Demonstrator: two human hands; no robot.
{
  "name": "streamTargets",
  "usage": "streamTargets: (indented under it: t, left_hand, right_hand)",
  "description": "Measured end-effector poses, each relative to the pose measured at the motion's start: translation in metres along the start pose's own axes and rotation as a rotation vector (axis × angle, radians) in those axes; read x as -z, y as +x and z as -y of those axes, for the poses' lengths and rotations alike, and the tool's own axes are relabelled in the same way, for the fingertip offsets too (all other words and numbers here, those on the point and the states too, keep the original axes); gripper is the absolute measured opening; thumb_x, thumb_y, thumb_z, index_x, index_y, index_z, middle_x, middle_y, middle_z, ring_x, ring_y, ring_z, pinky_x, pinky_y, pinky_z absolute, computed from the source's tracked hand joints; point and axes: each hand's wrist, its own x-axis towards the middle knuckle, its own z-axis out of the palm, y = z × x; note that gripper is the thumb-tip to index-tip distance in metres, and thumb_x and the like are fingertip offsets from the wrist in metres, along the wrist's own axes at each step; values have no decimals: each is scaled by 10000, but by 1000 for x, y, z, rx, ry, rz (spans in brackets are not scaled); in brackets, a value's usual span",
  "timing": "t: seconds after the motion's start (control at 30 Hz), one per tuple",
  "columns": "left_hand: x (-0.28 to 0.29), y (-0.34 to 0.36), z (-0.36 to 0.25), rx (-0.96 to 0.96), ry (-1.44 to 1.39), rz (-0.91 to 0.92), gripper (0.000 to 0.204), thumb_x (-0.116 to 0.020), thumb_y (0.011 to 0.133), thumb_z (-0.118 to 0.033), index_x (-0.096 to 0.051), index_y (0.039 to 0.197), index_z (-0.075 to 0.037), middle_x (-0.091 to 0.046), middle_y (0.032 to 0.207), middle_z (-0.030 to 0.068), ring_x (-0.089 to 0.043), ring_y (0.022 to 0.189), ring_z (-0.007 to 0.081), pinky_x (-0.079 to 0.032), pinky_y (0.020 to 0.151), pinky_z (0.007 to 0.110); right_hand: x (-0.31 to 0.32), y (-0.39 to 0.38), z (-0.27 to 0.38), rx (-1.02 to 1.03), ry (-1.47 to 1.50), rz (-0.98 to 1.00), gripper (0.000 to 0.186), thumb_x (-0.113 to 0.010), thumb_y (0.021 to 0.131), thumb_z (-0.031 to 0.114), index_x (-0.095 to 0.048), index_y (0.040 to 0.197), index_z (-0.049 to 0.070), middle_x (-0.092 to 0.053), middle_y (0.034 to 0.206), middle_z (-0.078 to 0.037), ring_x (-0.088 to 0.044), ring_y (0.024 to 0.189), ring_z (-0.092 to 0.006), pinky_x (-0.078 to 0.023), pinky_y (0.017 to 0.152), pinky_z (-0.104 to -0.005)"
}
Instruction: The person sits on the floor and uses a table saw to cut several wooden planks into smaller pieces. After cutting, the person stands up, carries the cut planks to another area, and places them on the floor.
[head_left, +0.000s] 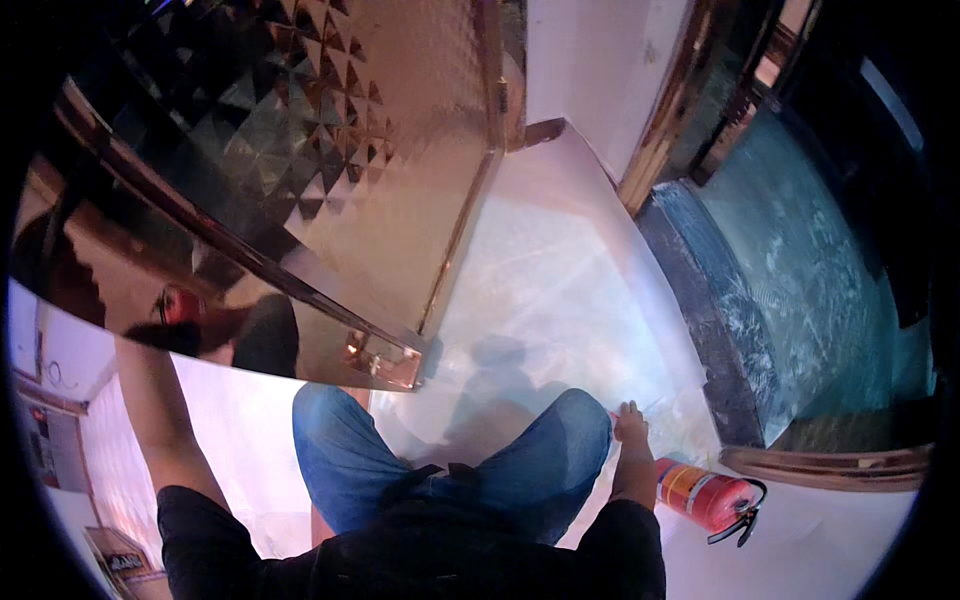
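My left forearm (165, 425) reaches up to the lower edge of a shiny bronze-gold door (400, 200). That edge cuts off my view of the left hand, so its fingers are hidden. Beside my right knee, my right hand (630, 424) is held low with its fingers curled. A small reddish bit shows at the fingertips, too small to name. Just right of that forearm, a red fire extinguisher (705, 497) with a yellow label band and a black handle lies on its side on the pale floor. My bent knees in blue jeans (345, 450) are spread apart beneath me.
The door has faceted, mirror-like panels and a metal corner fitting (385, 360). Pale, glossy floor (540, 260) runs ahead to a white wall (600, 70). To the right, a dark stone sill (710, 310) borders a greenish floor, with wooden trim (830, 467) nearer me.
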Motion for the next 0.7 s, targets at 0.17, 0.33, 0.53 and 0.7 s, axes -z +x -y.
streamTargets:
  t: [0.17,0.33,0.53,0.7]
  left_hand:
    - [39,37,14,33,123,-272,532,-462,1022,-351,-395,1446,-37,-484,1424,121,-476,1287,236,-363,1074,354]
    - [39,4,-9,-67,139,-121,607,-450,1019,-411,-344,1479,-28,-424,1479,137,-414,1352,262,-321,1117,373]
    - [61,-57,40,-436,674,177,681,-450,1008,-480,-289,1505,-43,-370,1518,181,-363,1391,350,-287,1148,408]
    - [70,-12,44,-196,738,326,676,-501,1021,-335,-207,1539,-15,-483,1439,143,-355,1402,271,-268,1143,342]
  right_hand:
    - [-19,13,38,-80,169,-97,398,-517,923,279,-517,1280,105,-458,1425,-154,-512,1241,-335,-466,947,-536]
    - [-105,33,-3,-122,782,-55,465,-452,957,404,-517,1282,77,-488,1388,-205,-491,1264,-369,-447,983,-513]
    - [-81,-18,32,-112,673,-3,511,-516,912,412,-511,1284,62,-495,1361,-249,-482,1258,-414,-431,1008,-500]
    - [-16,-53,74,0,206,-19,548,-580,868,434,-537,1254,48,-515,1326,-271,-492,1230,-443,-442,996,-493]
